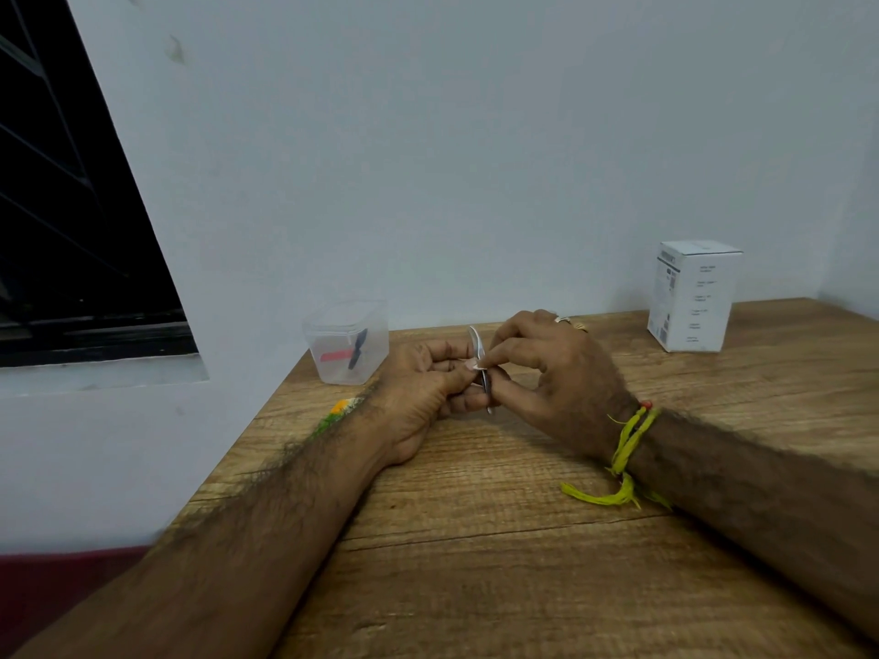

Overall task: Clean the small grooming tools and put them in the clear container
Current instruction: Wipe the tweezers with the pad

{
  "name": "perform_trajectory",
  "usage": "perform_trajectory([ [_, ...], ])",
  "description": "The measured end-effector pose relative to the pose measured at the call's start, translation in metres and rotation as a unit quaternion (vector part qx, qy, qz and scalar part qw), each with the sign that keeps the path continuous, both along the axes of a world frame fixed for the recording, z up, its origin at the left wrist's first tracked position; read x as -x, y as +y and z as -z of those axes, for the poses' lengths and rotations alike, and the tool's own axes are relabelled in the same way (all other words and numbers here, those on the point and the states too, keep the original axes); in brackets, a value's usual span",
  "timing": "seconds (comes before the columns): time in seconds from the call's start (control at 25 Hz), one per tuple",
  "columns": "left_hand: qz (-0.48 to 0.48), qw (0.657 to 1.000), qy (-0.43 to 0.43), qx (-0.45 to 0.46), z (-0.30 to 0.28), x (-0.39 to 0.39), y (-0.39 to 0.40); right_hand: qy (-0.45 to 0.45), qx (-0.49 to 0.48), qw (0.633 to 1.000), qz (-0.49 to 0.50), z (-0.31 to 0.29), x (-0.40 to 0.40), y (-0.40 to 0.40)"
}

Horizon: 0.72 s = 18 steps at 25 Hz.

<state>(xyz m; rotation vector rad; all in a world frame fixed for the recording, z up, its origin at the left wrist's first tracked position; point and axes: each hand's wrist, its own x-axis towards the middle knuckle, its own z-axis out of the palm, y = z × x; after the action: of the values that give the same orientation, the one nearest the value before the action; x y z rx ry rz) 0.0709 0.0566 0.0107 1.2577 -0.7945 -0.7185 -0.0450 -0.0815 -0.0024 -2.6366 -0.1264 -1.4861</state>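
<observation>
Thin shiny metal grooming tool [481,368] sits pinched between my left hand [423,397] and right hand [551,373], I think so I can rub it clean, with the clear plastic container [347,342] just past my left hand.

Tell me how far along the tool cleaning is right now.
Done: the clear container already holds a red tool and a dark tool. In hand: the left hand and right hand both pinch a small metal tool. Left: putting it in the container.
</observation>
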Motion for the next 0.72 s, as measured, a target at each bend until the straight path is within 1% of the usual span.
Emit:
perform_trajectory([
  [0.12,-0.012,1.0,-0.005,0.004,0.001,-0.0014,-0.0011,-0.012,-0.001,1.0,0.011,-0.001,0.0003,-0.0007],
  [0.28,-0.022,0.999,-0.043,0.0,0.0031,-0.0024,-0.0032,-0.007,0.001,1.0,0.006,-0.0003,0.001,0.0],
  [0.72,-0.015,1.0,-0.022,0.004,0.0013,-0.0038,-0.0016,0.009,-0.002,1.0,-0.004,-0.0007,0.0008,-0.0004],
])
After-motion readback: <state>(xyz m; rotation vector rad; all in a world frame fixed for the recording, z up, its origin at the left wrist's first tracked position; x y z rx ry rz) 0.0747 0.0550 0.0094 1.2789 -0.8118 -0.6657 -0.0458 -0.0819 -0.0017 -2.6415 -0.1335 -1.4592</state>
